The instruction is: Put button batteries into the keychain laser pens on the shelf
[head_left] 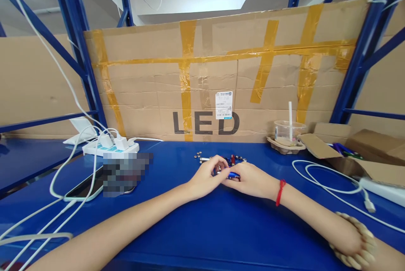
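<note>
My left hand (pixel 202 180) and my right hand (pixel 253 179) meet over the middle of the blue table. A small shiny blue metal cylinder (pixel 233 175) shows between the fingers of my right hand, which is closed on it. The bent fingers of my left hand are closed against its left side, where a glint of silver and blue shows; what they pinch is mostly hidden. Just behind my hands lie a silver tube (pixel 204 159), a small red cylinder (pixel 233 160) and several small round metal pieces (pixel 198 154).
At left, a white power strip (pixel 110 149) with plugs and cables stands behind a phone (pixel 85 184). A plastic cup (pixel 288 131) with a straw sits in a carton holder at back right, near an open cardboard box (pixel 373 167) and a white cable (pixel 335 191). Taped cardboard (pixel 152 94) closes the back.
</note>
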`<state>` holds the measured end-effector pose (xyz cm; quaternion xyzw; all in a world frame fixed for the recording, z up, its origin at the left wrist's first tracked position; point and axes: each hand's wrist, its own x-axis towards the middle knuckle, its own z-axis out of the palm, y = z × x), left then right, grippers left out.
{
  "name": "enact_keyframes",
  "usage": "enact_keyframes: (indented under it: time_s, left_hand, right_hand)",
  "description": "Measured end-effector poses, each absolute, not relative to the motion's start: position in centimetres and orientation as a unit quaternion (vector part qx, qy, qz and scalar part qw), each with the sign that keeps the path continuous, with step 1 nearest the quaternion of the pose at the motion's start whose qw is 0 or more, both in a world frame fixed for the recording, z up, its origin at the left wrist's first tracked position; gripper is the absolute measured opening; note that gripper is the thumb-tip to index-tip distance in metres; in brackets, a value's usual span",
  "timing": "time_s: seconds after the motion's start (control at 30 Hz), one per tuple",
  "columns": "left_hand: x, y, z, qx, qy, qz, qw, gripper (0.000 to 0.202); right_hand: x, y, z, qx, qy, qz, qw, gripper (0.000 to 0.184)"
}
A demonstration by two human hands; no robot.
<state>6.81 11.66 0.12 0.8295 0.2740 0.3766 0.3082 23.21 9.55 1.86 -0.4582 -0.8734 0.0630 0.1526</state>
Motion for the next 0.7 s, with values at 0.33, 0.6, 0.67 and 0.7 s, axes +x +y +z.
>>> enact_keyframes:
  time_s: [0.33, 0.6, 0.67, 0.7]
  left_hand:
    - [6.4, 12.0, -0.2, 0.759, 0.359, 0.454, 0.299, 0.028]
    - [3.5, 16.2, -0.4, 0.613, 0.435, 0.573, 0.326, 0.031]
    - [2.7, 16.9, -0.2, 0.619, 0.447, 0.571, 0.303, 0.031]
    - [2.3, 17.2, -0.1, 0.618, 0.456, 0.569, 0.294, 0.031]
  right_hand:
    - [22.2, 9.4, 1.7, -0.482, -0.854, 0.059, 0.188, 0.043]
    - [18.5, 9.7, 1.5, -0.399, -0.911, -0.074, 0.076, 0.043]
    - [16.8, 10.3, 1.6, -0.374, -0.919, -0.109, 0.066, 0.043]
    - [15.8, 10.7, 1.7, -0.361, -0.922, -0.128, 0.061, 0.045]
